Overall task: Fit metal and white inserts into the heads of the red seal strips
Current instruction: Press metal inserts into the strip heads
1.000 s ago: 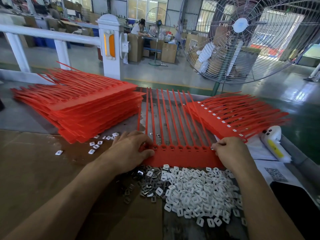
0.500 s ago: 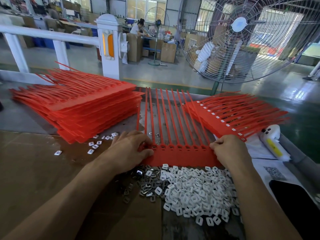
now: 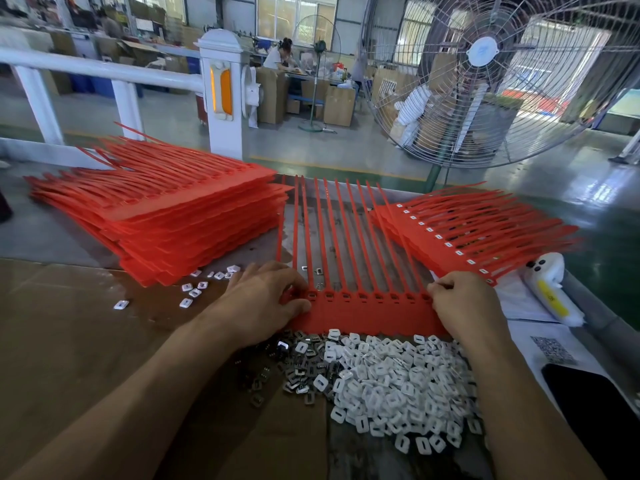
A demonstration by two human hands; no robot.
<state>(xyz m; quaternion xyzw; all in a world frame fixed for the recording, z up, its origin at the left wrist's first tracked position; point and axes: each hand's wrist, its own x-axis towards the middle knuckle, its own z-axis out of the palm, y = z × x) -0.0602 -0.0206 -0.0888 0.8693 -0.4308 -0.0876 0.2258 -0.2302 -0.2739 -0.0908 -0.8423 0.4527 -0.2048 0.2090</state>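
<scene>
You're pinching both ends of the flat red plastic seal strip comb point(image 3: 367, 311): left hand point(image 3: 258, 306) gripping its left head, right hand point(image 3: 462, 306) its right; loose white plastic inserts point(image 3: 391, 382) lying just beside.

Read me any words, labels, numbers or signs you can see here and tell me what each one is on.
No text here can be read.
Yellow label on the white device: dark marks, too blurred to read.
QR code on the white paper: a pattern only, no letters legible.
Badge at the fan's hub: too small to read.
</scene>
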